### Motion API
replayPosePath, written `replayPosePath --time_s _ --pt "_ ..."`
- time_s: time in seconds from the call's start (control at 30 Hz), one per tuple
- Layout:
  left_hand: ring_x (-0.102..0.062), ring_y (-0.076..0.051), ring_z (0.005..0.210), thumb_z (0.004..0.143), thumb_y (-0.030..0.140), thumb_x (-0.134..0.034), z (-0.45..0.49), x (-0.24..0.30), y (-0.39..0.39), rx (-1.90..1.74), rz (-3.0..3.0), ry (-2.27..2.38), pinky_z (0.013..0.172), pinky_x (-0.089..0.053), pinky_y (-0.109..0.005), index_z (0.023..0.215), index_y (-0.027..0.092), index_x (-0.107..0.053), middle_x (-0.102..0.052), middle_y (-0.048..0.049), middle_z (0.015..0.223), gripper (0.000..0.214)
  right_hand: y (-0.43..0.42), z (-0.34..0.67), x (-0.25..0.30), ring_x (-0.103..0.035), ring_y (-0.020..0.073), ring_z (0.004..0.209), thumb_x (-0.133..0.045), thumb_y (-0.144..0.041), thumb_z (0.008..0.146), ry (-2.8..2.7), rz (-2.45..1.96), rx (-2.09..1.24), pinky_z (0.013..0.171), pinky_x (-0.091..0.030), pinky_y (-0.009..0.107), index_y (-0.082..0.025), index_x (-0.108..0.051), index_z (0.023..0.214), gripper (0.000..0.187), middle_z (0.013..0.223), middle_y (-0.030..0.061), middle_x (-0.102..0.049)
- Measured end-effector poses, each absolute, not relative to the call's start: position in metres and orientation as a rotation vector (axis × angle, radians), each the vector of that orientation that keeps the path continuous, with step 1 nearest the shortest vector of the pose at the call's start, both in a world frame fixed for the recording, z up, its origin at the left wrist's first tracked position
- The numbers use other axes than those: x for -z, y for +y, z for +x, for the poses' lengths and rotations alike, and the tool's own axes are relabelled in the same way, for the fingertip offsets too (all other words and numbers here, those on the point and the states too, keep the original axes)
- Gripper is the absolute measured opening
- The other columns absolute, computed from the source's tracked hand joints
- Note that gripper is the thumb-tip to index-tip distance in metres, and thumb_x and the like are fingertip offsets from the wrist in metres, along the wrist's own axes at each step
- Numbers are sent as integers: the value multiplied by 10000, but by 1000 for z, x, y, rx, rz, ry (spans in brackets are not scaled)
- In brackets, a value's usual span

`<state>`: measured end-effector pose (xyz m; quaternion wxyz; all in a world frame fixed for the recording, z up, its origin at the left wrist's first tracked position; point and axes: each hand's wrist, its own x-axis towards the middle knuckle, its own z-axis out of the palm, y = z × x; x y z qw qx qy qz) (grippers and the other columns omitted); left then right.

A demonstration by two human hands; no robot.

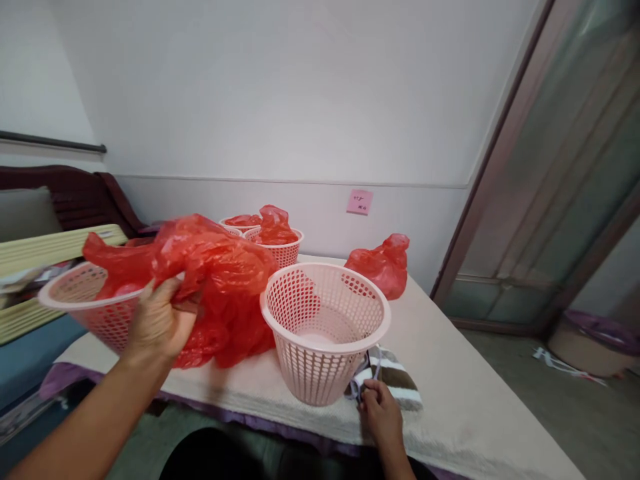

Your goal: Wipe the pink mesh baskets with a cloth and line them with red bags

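Note:
My left hand [163, 319] is closed on a crumpled red plastic bag [215, 260], at the rim of a tilted pink perforated basket [67, 293] on the left. More red plastic bunches below and right of that hand. Near the middle stands an upright pink basket [325, 373] with bare inner walls. Just right of its base lies a striped white, brown and grey cloth [400, 380]. On the cloth's near left edge, my right hand [383, 408] pinches a thin pale purple cord [354, 388]; its fingertips partly hide the cord.
Behind, pink baskets [285, 255] hold red plastic bags. Another red bag [385, 267] sits on the pale-covered bed [480, 400] by the wall. A pink note [360, 201] is on the wall. A bin [593, 343] stands on the floor at right.

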<state>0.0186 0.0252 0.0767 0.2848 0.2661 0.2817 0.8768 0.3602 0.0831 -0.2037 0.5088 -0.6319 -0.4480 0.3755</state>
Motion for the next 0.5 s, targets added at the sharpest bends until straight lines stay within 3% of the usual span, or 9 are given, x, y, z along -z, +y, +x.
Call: replayPosePath --time_s 0.07,0.17,0.27,0.5 --pt "-672 -89 786 674 30 -673 35 -86 21 -2351 791 747 786 -577 -213 750 216 -625 -725 82 779 206 83 360 204 -608 220 500 -492 -469 608 -1060 -1500 -918 534 -436 312 -211 -608 845 369 477 -49 -584" --pt "-660 -80 717 631 78 -728 54 -79 18 -2289 880 829 617 -531 -150 828 235 -651 -720 78 793 263 81 360 206 -605 213 486 -514 -465 602 -1023 -1466 -929 503 -434 304 -205 -613 840 365 489 -48 -583" --pt "-631 -101 637 625 165 -766 63 -58 21 -2139 1001 956 522 -481 -170 880 219 -658 -702 43 777 282 79 362 203 -598 203 477 -546 -471 594 -975 -1425 -919 494 -447 304 -197 -619 826 366 517 -37 -598" --pt "-478 -80 521 647 171 -717 63 -32 33 -1885 1324 1247 501 -393 -193 731 209 -525 -547 79 627 213 65 384 144 -560 172 495 -634 -468 653 -828 -1266 -794 485 -458 285 -181 -626 867 358 545 -33 -593"
